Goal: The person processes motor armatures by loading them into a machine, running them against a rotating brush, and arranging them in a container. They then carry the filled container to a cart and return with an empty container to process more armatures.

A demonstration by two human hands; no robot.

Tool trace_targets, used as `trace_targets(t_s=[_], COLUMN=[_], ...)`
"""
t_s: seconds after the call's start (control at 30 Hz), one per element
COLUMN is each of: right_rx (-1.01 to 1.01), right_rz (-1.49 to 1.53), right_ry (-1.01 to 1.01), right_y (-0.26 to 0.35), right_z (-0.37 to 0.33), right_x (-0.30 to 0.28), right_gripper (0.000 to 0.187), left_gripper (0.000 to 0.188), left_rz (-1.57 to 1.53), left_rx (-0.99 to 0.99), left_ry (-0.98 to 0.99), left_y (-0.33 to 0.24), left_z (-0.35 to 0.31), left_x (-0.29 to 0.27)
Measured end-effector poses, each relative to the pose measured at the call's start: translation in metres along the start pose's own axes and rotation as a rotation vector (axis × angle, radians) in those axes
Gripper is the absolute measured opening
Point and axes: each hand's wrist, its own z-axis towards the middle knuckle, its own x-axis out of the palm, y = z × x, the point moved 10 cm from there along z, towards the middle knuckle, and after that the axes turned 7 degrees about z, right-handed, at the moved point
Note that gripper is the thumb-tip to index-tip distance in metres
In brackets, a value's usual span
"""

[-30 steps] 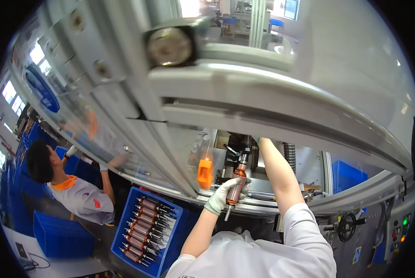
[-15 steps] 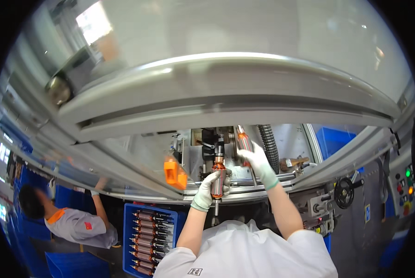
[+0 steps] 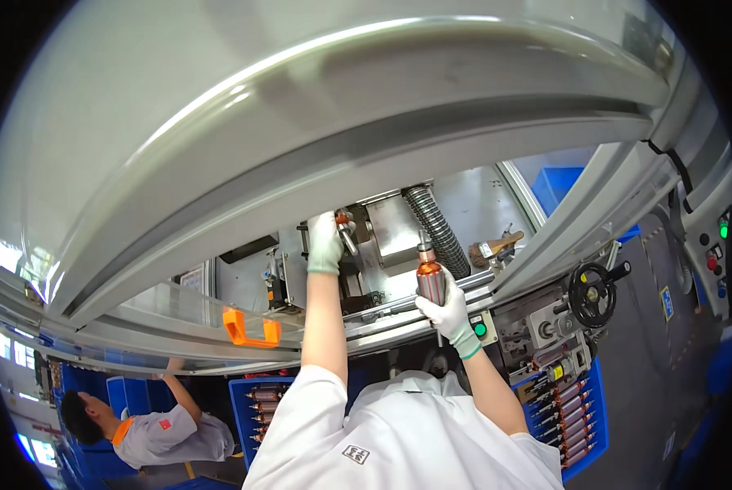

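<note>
My gloved right hand (image 3: 449, 317) is closed round a motor armature (image 3: 430, 283) with copper windings and a striped core. The armature stands nearly upright in front of the machine opening, its shaft pointing down past my palm. Inside the machine, my gloved left hand (image 3: 325, 245) reaches up to the fixture and grips a second armature (image 3: 344, 219). Only its copper end and a bit of shaft show beside the glove; the frame edge above hides part of the fingers.
A ribbed hose (image 3: 436, 233) and a wooden-handled brush (image 3: 497, 245) lie inside the machine at right. An orange bracket (image 3: 252, 331) sits on the front edge. Blue bins of armatures flank me, including the right bin (image 3: 599, 408). A handwheel (image 3: 592, 296) juts out at right. A co-worker (image 3: 158, 425) is at left.
My left hand has moved up and into the machine with its armature. My right hand has drawn its armature back out towards me. The view has turned, bringing the right bin into sight.
</note>
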Motion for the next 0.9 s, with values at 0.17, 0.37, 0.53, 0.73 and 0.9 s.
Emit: trace_targets(t_s=[0.17,0.37,0.53,0.73,0.9], right_rx=[-0.020,0.003,-0.062,-0.074,-0.076], right_rz=[-0.017,-0.019,-0.019,0.007,-0.016], right_ry=[0.028,0.043,0.004,0.021,-0.001], right_y=[0.009,0.006,0.001,0.006,0.005], right_z=[0.000,0.000,0.003,0.002,0.003], right_x=[0.006,0.001,-0.003,0.003,0.000], right_gripper=[0.060,0.059,0.058,0.057,0.056], left_gripper=[0.027,0.027,0.036,0.051,0.036], left_rz=[0.575,0.510,0.583,0.806,1.615], left_rx=[0.454,0.442,0.518,0.482,0.739], left_ry=[-0.243,-0.175,-0.193,-0.228,0.010], left_y=[-0.034,-0.041,-0.039,-0.039,-0.035], left_z=[0.066,0.086,0.069,0.074,0.085], left_x=[-0.032,-0.014,-0.002,-0.019,-0.001])
